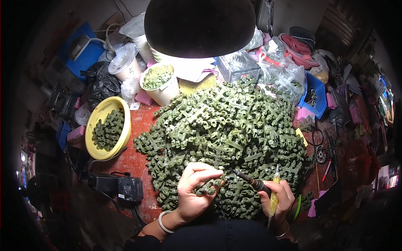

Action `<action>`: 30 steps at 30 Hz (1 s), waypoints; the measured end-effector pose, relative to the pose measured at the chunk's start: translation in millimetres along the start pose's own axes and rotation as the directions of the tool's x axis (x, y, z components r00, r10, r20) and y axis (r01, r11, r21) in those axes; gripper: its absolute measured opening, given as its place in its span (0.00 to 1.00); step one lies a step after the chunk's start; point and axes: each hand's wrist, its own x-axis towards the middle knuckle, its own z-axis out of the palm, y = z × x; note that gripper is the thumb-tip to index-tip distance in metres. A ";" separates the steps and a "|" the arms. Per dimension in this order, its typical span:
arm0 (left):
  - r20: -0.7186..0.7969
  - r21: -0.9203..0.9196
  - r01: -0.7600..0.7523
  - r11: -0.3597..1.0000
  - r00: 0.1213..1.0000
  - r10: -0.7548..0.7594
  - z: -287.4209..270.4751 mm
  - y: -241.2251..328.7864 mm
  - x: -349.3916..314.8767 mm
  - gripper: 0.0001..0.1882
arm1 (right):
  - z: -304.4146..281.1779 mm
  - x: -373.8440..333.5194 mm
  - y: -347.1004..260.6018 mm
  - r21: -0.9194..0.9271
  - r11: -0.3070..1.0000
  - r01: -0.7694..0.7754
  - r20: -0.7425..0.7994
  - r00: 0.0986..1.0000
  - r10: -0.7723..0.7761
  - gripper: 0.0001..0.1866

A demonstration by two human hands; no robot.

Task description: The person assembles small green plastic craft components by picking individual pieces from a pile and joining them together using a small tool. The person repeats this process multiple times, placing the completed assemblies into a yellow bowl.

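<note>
I've got the left hand (197,193) pinching a knobbly dull-green piece (208,188), right hand (281,198) holding two pen-like tools (274,198).

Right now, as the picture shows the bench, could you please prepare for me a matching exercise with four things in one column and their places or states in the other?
Things
1. left hand
2. yellow basin
3. right hand
4. open white bucket

Places and states
A. left of the big green heap, with dark green pieces inside
B. behind the heap, filled with yellow-green bits
C. holding a green piece
D. gripping a dark tool and a yellow tool

Right pairs: 1-C, 2-A, 3-D, 4-B.
</note>
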 end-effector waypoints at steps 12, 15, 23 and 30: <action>-0.050 0.037 0.011 0.999 0.999 -0.009 -0.9 2.1 2.2 0.16 | -29.6 5.6 -3.8 -0.109 0.994 -0.003 -0.154 0.988 -0.014 0.16; -0.057 0.070 0.059 0.996 0.997 -0.055 -1.9 11.4 1.5 0.14 | -46.6 15.6 0.4 -0.309 0.948 -0.071 -0.361 0.931 -0.048 0.15; -0.058 -0.015 0.129 0.992 0.990 -0.130 5.3 6.3 -5.9 0.12 | -95.5 -4.5 96.9 -0.619 0.676 -0.400 -0.499 0.865 0.055 0.26; -0.053 -0.002 0.268 0.963 0.962 -0.268 0.9 23.2 0.1 0.07 | -78.7 -24.6 125.6 -0.490 0.629 -0.603 -0.422 0.796 0.434 0.33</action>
